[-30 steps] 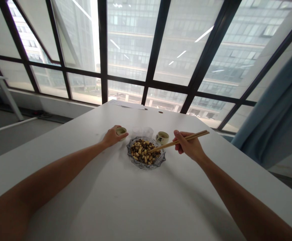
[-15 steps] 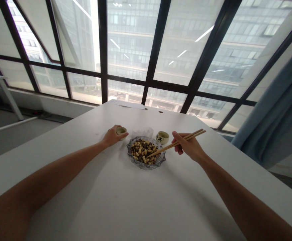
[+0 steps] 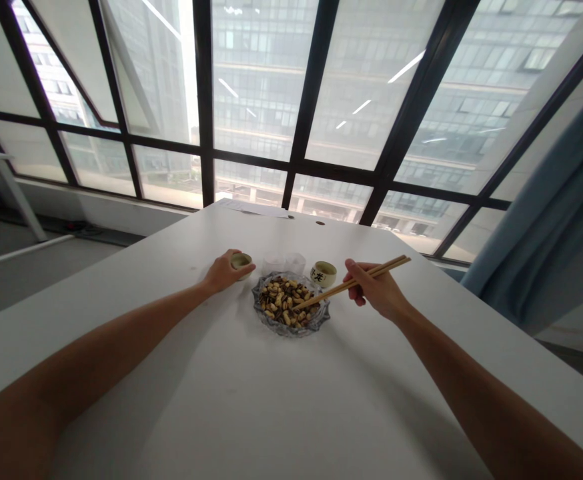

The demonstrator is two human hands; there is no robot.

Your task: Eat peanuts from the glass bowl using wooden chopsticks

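Note:
My left hand [image 3: 225, 271] is closed around a small pale-green cup [image 3: 241, 261] that stands on the white table [image 3: 251, 413]. With my right hand [image 3: 374, 288] I grip a pair of wooden chopsticks [image 3: 366, 275]. Their tips reach down into peanuts and dark seeds [image 3: 284, 301] that fill a clear scalloped glass bowl [image 3: 316, 323]. Whether the tips pinch a piece is too small to tell. Just behind the bowl's right side stands a second pale-green cup [image 3: 323, 274] with dark characters on it.
Two clear plastic cups [image 3: 295, 263] stand behind the bowl, between the green cups. Papers [image 3: 251, 208] lie at the table's far edge, before large windows [image 3: 256, 80]. A blue curtain [image 3: 541, 220] hangs at the right.
The whole view has shifted very slightly. Both hands keep their places, the left on the cup and the right with the chopstick tips in the bowl.

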